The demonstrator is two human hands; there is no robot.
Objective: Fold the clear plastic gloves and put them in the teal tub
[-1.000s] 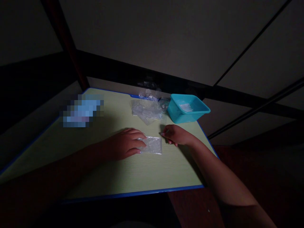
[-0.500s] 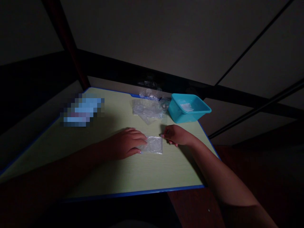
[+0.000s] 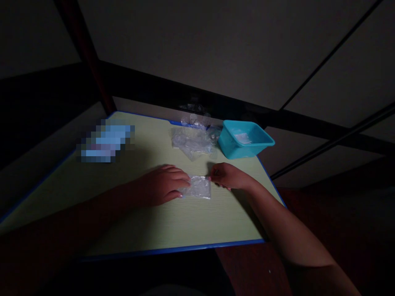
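A small clear plastic bag [image 3: 200, 187] lies flat on the pale table [image 3: 173, 226]. Spread over its left end are the fingers of my left hand [image 3: 168, 184], palm down, covering that part. At the bag's upper right corner, my right hand [image 3: 226, 176] has its thumb and forefinger pinched together on the edge. The other fingers of that hand are curled, partly hidden beneath it. Beyond both hands sits a loose pile of clear plastic bags [image 3: 193, 144].
A turquoise plastic basket [image 3: 237, 150] stands at the table's right edge, with a whitish flat packet [image 3: 242, 138] inside. Far left is a blurred-out bluish object [image 3: 106, 142]. The table has a blue rim, and dark panelled walls rise behind it.
My right fingertips have come slightly nearer the bag's corner and now meet it. My left hand stays on the bag. The whole view has shifted very slightly.
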